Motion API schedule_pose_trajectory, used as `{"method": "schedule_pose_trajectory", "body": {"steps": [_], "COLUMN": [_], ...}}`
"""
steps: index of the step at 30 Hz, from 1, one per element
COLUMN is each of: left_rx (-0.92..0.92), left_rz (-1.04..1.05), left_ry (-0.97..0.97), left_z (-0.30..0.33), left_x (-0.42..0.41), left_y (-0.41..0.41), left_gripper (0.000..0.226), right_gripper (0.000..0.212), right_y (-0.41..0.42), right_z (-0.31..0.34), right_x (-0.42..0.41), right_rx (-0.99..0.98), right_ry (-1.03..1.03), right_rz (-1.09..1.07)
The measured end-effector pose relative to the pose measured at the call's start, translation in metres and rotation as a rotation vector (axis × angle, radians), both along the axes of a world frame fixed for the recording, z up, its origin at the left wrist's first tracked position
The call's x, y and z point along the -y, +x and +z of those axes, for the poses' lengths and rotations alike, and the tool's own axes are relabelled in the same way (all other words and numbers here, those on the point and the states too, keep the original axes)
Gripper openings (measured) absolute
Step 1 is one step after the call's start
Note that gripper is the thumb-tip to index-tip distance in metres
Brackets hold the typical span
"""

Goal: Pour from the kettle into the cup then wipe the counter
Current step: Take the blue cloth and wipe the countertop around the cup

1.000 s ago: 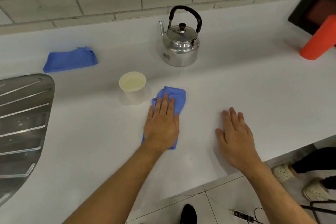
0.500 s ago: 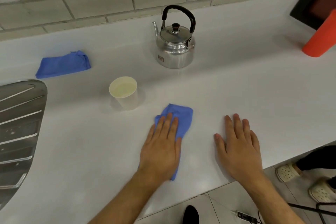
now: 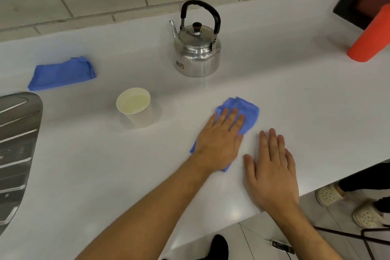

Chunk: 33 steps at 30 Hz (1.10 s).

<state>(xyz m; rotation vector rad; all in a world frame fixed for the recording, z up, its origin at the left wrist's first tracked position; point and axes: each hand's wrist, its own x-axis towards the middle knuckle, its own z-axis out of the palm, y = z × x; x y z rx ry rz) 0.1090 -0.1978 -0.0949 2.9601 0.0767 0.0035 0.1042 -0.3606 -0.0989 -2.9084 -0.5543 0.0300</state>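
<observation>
I am pressing my left hand, fingers spread flat, onto the blue cloth near the surface's front edge (for wiping pressure). My right hand is bracing flat beside it. The kettle is standing toward the back edge, clear of the filled cup.

Nothing readable is showing anywhere. The kettle is carrying a small red-and-white label low on its front — its print is staying too small and blurred to make out — and no other text or numbers are appearing.
</observation>
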Motion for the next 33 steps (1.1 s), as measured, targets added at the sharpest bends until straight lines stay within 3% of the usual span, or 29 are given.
{"method": "schedule_pose_trajectory", "body": {"steps": [3, 6, 10, 16, 21, 24, 28, 30, 33], "left_rx": [0.013, 0.014, -0.011, -0.042, -0.046, -0.001, 0.078, 0.087, 0.136], "left_rz": [-0.1, 0.015, 0.155, -0.043, -0.043, 0.048, 0.19, 0.288, 0.392], "left_ry": [-0.046, -0.061, -0.037, -0.06, -0.329, -0.342, -0.25, -0.224, -0.262], "left_z": [-0.001, -0.001, 0.001, 0.001, 0.013, 0.018, 0.026, 0.022, 0.018], "left_x": [-0.004, -0.028, -0.036, -0.002, 0.001, -0.013, -0.035, -0.049, -0.067], "left_y": [-0.04, -0.047, 0.001, 0.032, -0.006, -0.041, -0.08, -0.099, -0.126], "left_gripper": [0.055, 0.054, 0.055, 0.055, 0.048, 0.045, 0.038, 0.042, 0.04], "right_gripper": [0.072, 0.069, 0.064, 0.059, 0.043, 0.029, 0.079, 0.085, 0.075], "right_y": [0.0, 0.0, -0.001, 0.001, 0.014, 0.022, 0.018, 0.021, 0.037], "right_z": [0.0, 0.001, 0.005, 0.013, 0.027, 0.035, 0.023, 0.016, 0.012], "right_x": [0.002, 0.003, 0.001, 0.002, -0.007, -0.042, -0.102, -0.121, -0.135], "right_rx": [-0.013, -0.017, -0.015, -0.049, -0.071, -0.122, -0.274, -0.217, -0.118], "right_ry": [0.032, 0.094, 0.17, 0.343, 0.556, 0.465, 0.109, 0.02, -0.029], "right_rz": [0.019, 0.022, 0.021, 0.04, 0.076, 0.144, -0.021, -0.071, -0.071]}}
